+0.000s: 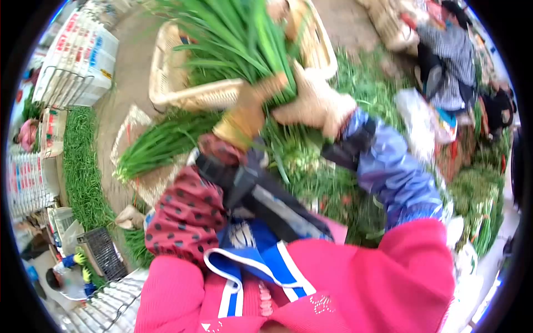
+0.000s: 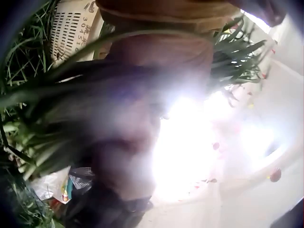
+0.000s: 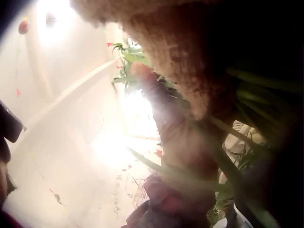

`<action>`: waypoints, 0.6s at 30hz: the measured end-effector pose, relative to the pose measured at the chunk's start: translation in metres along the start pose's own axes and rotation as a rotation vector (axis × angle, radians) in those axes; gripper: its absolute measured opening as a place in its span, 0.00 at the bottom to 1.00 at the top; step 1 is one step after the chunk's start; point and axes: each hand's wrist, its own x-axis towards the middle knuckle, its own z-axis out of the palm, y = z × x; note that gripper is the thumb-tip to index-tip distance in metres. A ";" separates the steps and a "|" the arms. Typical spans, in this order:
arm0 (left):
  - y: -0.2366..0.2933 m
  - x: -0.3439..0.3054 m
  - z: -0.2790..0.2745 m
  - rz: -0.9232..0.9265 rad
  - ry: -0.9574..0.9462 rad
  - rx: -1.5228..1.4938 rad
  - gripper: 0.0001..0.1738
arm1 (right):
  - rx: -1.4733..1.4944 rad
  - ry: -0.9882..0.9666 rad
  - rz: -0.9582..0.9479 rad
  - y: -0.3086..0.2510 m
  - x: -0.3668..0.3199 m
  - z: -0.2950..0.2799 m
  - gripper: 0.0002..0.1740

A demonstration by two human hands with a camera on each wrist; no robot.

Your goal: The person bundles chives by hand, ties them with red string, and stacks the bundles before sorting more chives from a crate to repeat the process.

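Note:
Both hands hold a bunch of long leafy greens (image 1: pixel 247 41) in front of the body, flat leaves fanning up and away. My left hand (image 1: pixel 251 102), with a yellow covering around it, grips the bunch from the left. From the other side my right hand (image 1: pixel 319 100), in a beige knit glove, closes around it, thumb up along the leaves. Pale stalk ends (image 2: pixel 35 154) show at lower left in the left wrist view. Behind the bunch stands a cream plastic basket (image 1: pixel 205 95) with more greens in it. The glove (image 3: pixel 175 47) and glare fill much of the right wrist view.
Another bundle of greens (image 1: pixel 166 141) lies on sacking to the left. Loose greens (image 1: pixel 366 83) cover the ground at right, with a clear plastic bag (image 1: pixel 416 116) among them. White boxes (image 1: pixel 83 61) are stacked at far left. Another person (image 1: pixel 449 61) is at upper right.

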 end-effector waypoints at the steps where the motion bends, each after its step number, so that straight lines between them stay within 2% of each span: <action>1: 0.001 0.000 0.001 -0.018 0.063 -0.079 0.29 | -0.098 -0.035 0.021 -0.006 -0.007 -0.005 0.54; 3: 0.008 0.000 0.005 0.117 -0.006 0.031 0.26 | -0.148 -0.126 0.085 -0.015 -0.012 -0.020 0.56; 5: 0.013 0.002 0.011 0.153 0.006 0.075 0.22 | -0.129 -0.195 0.032 -0.023 -0.014 -0.040 0.55; 6: 0.015 0.005 0.012 0.187 -0.015 0.089 0.18 | -0.144 -0.139 -0.025 -0.018 -0.011 -0.041 0.47; 8: 0.013 0.005 0.016 0.224 0.013 0.115 0.16 | -0.209 -0.207 -0.106 -0.056 -0.024 -0.083 0.41; 9: 0.012 0.006 0.018 0.246 0.023 0.125 0.15 | -0.037 -0.195 -0.189 -0.051 -0.021 -0.083 0.41; 10: 0.007 0.007 0.013 0.309 0.089 0.349 0.12 | 0.141 -0.198 -0.276 -0.046 -0.018 -0.083 0.41; 11: -0.001 0.011 0.006 0.366 0.032 0.462 0.13 | 0.308 -0.216 -0.363 -0.041 -0.014 -0.083 0.40; 12: -0.012 0.013 -0.005 0.426 -0.024 0.575 0.14 | 0.842 -0.196 -0.474 -0.007 0.009 -0.047 0.40; 15: -0.029 0.008 -0.002 0.523 -0.097 0.886 0.21 | 0.419 -0.027 -0.197 -0.003 -0.004 -0.059 0.39; 16: -0.032 0.007 0.004 0.550 -0.105 0.983 0.25 | 0.414 0.077 -0.270 0.004 -0.006 -0.046 0.37; 17: -0.056 0.008 0.000 0.440 -0.125 0.549 0.28 | 0.409 0.180 -0.339 0.010 -0.009 -0.033 0.35; 18: -0.084 0.021 -0.018 0.136 -0.258 -0.070 0.27 | 0.420 0.154 -0.299 0.022 -0.011 -0.024 0.39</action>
